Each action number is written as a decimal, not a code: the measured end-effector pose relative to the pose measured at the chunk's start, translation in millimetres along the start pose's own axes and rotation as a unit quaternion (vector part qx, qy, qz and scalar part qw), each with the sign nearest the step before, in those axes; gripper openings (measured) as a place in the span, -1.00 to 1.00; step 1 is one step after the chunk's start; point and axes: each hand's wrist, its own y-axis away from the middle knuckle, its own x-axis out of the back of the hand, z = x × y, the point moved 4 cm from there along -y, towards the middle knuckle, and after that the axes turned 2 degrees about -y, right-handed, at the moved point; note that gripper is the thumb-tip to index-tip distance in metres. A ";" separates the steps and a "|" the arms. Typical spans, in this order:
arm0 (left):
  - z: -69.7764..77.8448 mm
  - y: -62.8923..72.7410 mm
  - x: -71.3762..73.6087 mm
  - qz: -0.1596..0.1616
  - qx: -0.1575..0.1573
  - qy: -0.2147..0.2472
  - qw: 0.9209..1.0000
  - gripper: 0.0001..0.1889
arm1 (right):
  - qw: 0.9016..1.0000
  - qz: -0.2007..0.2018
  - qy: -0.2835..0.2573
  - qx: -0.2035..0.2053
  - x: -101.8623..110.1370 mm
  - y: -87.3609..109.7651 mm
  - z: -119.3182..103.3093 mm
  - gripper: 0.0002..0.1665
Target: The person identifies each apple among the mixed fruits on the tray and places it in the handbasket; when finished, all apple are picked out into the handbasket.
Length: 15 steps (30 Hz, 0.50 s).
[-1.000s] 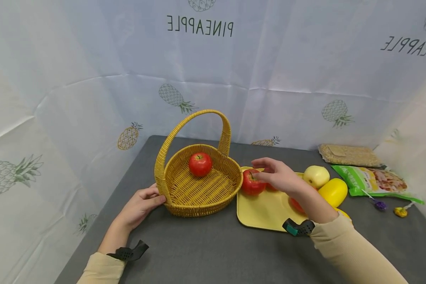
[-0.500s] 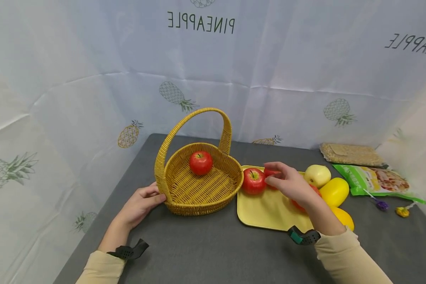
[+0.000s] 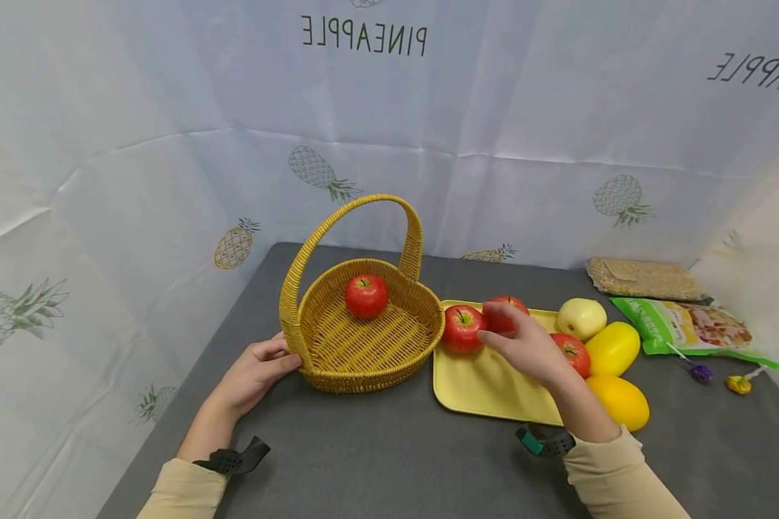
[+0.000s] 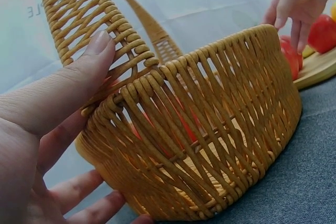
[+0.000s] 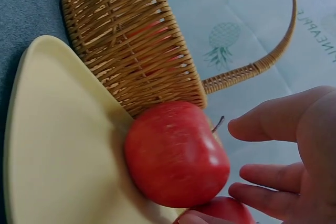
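Two apples (image 3: 462, 330) beside right grip (image 3: 527, 344), contact unclear

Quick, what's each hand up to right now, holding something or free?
Left hand: holding the basket near the foot of its handle.
Right hand: open, holding nothing, beside the red apple just outside the basket.

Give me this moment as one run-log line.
left hand: grips basket | right hand: over tray, near red apple | basket contents: single apple
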 end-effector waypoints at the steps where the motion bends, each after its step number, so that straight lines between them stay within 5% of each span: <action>1: 0.2 0.1 0.2 0.001 0.001 0.000 1.000 -0.71 | 1.000 0.003 -0.004 0.001 -1.6 -1.1 0.7 -0.22; 15: -0.6 0.4 0.7 -0.011 -0.010 0.008 1.000 -0.78 | 0.998 -0.015 -0.041 0.038 -14.9 -10.3 13.9 -0.07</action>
